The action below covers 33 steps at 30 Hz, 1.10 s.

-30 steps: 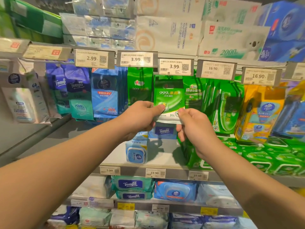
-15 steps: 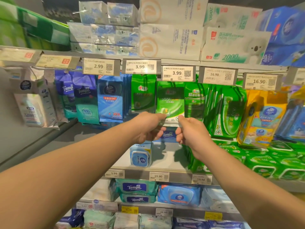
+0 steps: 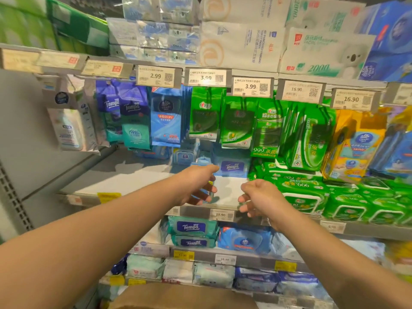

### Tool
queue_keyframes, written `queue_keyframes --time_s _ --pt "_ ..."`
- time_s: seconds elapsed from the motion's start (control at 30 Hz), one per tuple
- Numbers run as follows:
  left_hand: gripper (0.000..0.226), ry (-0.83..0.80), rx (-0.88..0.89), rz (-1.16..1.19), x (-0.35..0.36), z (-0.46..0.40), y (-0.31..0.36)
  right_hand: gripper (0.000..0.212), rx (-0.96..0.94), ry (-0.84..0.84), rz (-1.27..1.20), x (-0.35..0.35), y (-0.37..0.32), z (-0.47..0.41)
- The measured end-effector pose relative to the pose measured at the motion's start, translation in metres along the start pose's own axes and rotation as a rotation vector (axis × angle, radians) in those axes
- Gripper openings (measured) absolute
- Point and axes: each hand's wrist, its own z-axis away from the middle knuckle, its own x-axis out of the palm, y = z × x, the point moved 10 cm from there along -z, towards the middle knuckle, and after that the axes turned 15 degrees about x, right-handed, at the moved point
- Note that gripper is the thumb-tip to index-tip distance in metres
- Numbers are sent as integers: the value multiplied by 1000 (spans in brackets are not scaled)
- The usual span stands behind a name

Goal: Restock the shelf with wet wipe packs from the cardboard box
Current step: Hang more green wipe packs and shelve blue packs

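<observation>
A small green wet wipe pack (image 3: 237, 123) hangs on a hook under the 3.99 price tag (image 3: 250, 86), between other green packs. My left hand (image 3: 198, 185) and my right hand (image 3: 258, 197) hover below it, in front of the shelf (image 3: 138, 186), apart from each other. Both hold nothing and their fingers are loosely curled. The brown cardboard box (image 3: 182, 296) shows at the bottom edge of the view, blurred.
Blue and purple Tempo packs (image 3: 133, 121) hang to the left. Green lidded wipe packs (image 3: 343, 204) are stacked on the shelf at right. A blue Tempo pack (image 3: 231, 167) stands behind my hands. Tissue packs fill the top shelf and the lower shelves.
Both hands pinched the green pack's bottom edge while it went up onto the hook. They have let go of it and dropped away towards me; the pack hangs free.
</observation>
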Motion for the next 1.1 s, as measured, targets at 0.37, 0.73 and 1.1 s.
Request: queue_keyframes --time_s 0.37,0.73,1.1 --pt "49 -83 198 -593 2 87 -34 41 -292 154 602 32 32 77" --pt "51 -219 242 -703 14 140 -140 53 -218 80 619 71 130 123" --pt "86 -251 105 -586 46 213 -219 52 -95 -56 626 87 236 121"
